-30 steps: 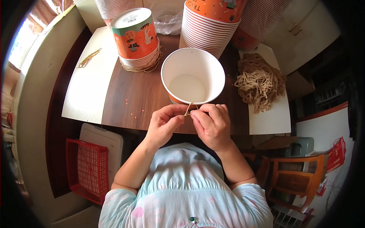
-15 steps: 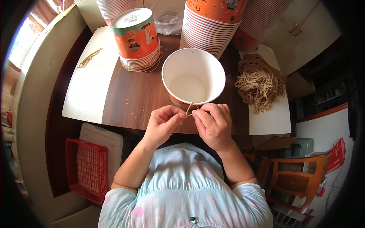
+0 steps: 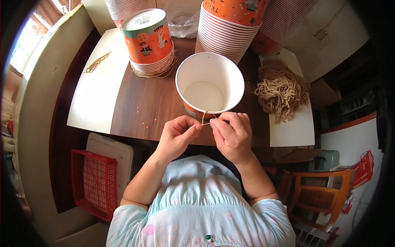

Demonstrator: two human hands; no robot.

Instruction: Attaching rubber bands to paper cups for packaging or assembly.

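A white-lined orange paper bucket stands open end up at the near side of the table. A thin tan cord forms a small loop against its near wall, just below the rim. My left hand pinches the cord between thumb and forefinger. Just to the right, my right hand pinches the same cord, its fingers curled. The fingertips of both hands are close together, a little apart. Part of the cord is hidden behind my fingers.
Nested orange buckets rise behind the bucket; an upside-down stack stands left with cords round its base. A heap of tan cords lies at right, a few strands at far left. A red basket and wooden chair stand below.
My right hand has shifted very slightly to the right, and the gap between my fingertips is a little wider. The cord loop stands slightly more upright. Both hands keep their pinch.
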